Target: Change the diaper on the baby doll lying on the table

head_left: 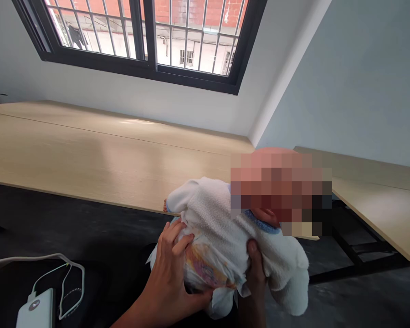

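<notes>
A baby doll point(212, 205) in a white fleece top with blue trim is held tilted at the near table edge, its head to the right and blurred out. A white diaper point(205, 264) with an orange and purple print is around its lower body. My left hand point(174, 264) is closed on the diaper, fingers on its upper side and thumb at the lower edge. With the thumb against the fleece, my right hand point(256, 269) grips the doll's torso from below; its other fingers are hidden.
A pale wooden table point(71, 146) runs along the wall under a barred window point(150, 77). Another table point(389, 205) stands at right on a black frame. A white power bank point(36, 310) with a cable point(82, 282) lies at lower left.
</notes>
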`<action>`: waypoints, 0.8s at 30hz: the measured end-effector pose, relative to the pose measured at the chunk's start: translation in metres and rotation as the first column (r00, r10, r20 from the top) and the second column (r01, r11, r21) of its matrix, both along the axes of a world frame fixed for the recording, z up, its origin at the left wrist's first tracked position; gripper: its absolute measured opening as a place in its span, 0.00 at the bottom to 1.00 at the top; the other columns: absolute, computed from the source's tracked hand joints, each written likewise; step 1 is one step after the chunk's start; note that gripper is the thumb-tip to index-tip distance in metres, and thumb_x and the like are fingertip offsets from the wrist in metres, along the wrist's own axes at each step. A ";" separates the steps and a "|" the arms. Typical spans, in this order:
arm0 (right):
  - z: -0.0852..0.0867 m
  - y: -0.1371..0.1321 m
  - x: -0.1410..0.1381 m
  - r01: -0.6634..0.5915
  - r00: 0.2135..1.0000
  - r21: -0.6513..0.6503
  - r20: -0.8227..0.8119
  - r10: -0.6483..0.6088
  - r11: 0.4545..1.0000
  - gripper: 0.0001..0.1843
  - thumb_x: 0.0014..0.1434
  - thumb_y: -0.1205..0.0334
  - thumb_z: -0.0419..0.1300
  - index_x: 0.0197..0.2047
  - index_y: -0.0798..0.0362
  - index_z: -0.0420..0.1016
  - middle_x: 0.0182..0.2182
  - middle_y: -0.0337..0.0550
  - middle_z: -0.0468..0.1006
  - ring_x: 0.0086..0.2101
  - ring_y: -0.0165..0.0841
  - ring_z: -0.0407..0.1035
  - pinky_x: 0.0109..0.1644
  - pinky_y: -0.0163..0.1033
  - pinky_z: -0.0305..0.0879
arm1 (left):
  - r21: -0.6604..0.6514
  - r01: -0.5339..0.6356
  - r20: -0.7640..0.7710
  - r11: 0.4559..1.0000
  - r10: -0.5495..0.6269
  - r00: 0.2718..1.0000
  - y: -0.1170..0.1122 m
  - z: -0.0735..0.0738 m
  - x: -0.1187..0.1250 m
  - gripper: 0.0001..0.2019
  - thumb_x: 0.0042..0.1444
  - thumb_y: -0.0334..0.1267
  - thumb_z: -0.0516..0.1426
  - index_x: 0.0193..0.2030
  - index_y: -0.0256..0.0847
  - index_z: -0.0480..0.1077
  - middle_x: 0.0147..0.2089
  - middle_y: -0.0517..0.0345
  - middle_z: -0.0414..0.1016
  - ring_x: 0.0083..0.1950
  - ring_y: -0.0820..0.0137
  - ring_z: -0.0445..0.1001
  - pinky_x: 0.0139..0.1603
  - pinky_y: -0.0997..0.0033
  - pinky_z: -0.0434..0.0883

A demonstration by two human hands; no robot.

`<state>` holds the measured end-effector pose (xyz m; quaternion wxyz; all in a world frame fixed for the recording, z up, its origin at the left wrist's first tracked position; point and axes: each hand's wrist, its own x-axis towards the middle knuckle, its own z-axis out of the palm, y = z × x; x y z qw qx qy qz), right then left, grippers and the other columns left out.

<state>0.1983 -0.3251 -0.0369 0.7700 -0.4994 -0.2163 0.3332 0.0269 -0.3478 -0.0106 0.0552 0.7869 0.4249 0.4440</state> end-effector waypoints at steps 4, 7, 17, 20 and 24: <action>0.004 -0.002 -0.001 -0.013 1.000 -0.011 0.005 0.014 1.000 0.34 0.47 0.51 0.69 0.59 0.38 0.70 0.56 0.30 0.74 0.61 0.34 0.62 0.64 0.40 0.62 | -0.024 0.000 -0.017 1.000 0.000 1.000 -0.001 0.001 0.002 0.44 0.42 0.39 0.66 0.63 0.38 0.47 0.64 0.34 0.49 0.69 0.43 0.49 0.65 0.28 0.52; 0.008 -0.003 -0.002 -0.019 1.000 -0.040 0.005 0.020 0.999 0.37 0.45 0.52 0.70 0.60 0.42 0.69 0.53 0.33 0.77 0.62 0.36 0.59 0.68 0.43 0.55 | -0.051 0.005 -0.014 0.999 -0.006 1.000 -0.002 0.001 0.004 0.44 0.42 0.38 0.66 0.63 0.37 0.46 0.64 0.33 0.49 0.69 0.42 0.50 0.65 0.26 0.51; 0.011 -0.005 -0.005 0.001 0.999 -0.065 -0.036 -0.004 0.998 0.36 0.43 0.51 0.70 0.56 0.50 0.73 0.54 0.39 0.76 0.62 0.41 0.60 0.68 0.47 0.54 | -0.037 -0.057 0.041 0.998 0.059 0.997 -0.002 0.001 0.009 0.42 0.43 0.40 0.66 0.62 0.37 0.49 0.64 0.32 0.50 0.66 0.41 0.55 0.60 0.32 0.63; 0.006 -0.003 -0.003 -0.016 0.995 -0.052 -0.097 0.011 0.999 0.44 0.41 0.52 0.71 0.62 0.49 0.68 0.55 0.38 0.75 0.62 0.40 0.61 0.69 0.47 0.53 | -0.041 -0.050 0.042 0.998 0.051 0.998 -0.003 0.001 0.008 0.42 0.43 0.40 0.67 0.62 0.37 0.49 0.64 0.32 0.50 0.66 0.42 0.55 0.61 0.32 0.62; 0.001 -0.002 -0.003 -0.045 0.998 -0.070 -0.055 0.042 0.997 0.42 0.44 0.48 0.69 0.63 0.48 0.67 0.52 0.40 0.77 0.60 0.41 0.62 0.67 0.50 0.57 | -0.028 -0.058 0.013 0.998 0.058 0.998 -0.004 0.000 0.008 0.44 0.44 0.42 0.67 0.63 0.37 0.48 0.64 0.32 0.51 0.68 0.42 0.54 0.64 0.30 0.55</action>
